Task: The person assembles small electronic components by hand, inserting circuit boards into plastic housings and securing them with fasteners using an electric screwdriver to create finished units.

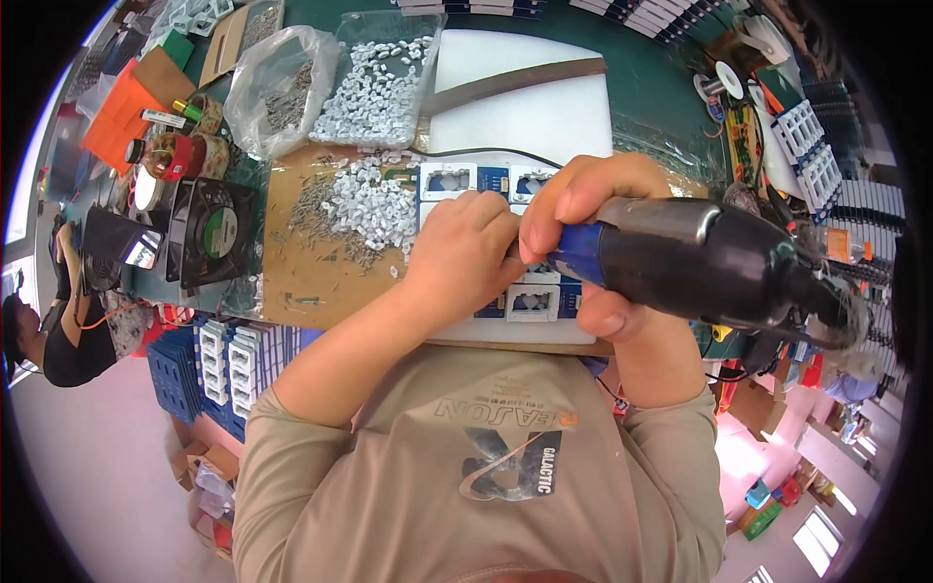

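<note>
A black electric screwdriver (690, 260) with a blue collar lies nearly level in my right hand (607, 189), whose fingers wrap round it. Its front end points left, toward my left hand (462, 248). The left fingers are bent and pressed together close to that end; what they hold, if anything, is hidden. Beneath both hands are blue circuit boards with white plastic frames (533, 302), partly covered by my hands. Left of them, small white plastic pieces (374, 206) lie heaped beside loose screws (316, 219) on a brown board (292, 291).
Behind lie a clear tray (428, 87) of white pieces, a plastic bag (245, 107) of screws and a white foam slab (515, 112) bearing a brown strip (525, 85). A black fan (214, 231) and phone (119, 237) stand left. Another person (73, 335) is at far left.
</note>
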A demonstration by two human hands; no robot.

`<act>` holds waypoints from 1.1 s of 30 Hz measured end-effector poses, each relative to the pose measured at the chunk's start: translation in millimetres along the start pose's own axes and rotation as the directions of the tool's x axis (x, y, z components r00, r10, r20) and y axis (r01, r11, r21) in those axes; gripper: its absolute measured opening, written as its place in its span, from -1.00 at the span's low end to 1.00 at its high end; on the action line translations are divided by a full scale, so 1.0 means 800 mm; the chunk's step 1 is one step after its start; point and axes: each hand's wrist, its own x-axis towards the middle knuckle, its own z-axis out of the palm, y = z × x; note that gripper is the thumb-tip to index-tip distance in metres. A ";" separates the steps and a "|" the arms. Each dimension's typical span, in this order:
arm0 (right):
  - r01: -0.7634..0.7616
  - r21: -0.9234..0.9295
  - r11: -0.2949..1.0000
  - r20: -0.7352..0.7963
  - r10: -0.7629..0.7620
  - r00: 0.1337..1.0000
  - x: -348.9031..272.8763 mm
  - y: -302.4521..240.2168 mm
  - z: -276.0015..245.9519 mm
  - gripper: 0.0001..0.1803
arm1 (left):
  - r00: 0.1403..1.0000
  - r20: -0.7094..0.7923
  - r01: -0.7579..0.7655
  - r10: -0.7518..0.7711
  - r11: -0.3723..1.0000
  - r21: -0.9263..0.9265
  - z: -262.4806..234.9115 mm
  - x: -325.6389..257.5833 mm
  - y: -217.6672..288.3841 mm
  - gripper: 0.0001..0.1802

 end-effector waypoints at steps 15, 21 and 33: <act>-0.123 0.027 0.992 -0.068 0.125 0.990 0.012 -0.004 0.002 -0.17 | 0.997 -0.058 -0.046 0.047 0.999 0.017 0.004 -0.002 -0.005 -0.84; 0.010 -0.054 0.998 0.032 -0.008 0.999 0.007 0.012 0.003 -0.18 | 0.999 -0.034 -0.010 0.009 0.999 -0.031 0.003 -0.002 -0.004 -0.80; -0.134 0.021 0.991 -0.128 0.136 0.982 0.002 0.001 0.016 -0.18 | 0.997 -0.071 -0.021 0.022 1.000 0.010 -0.004 -0.005 -0.002 -0.84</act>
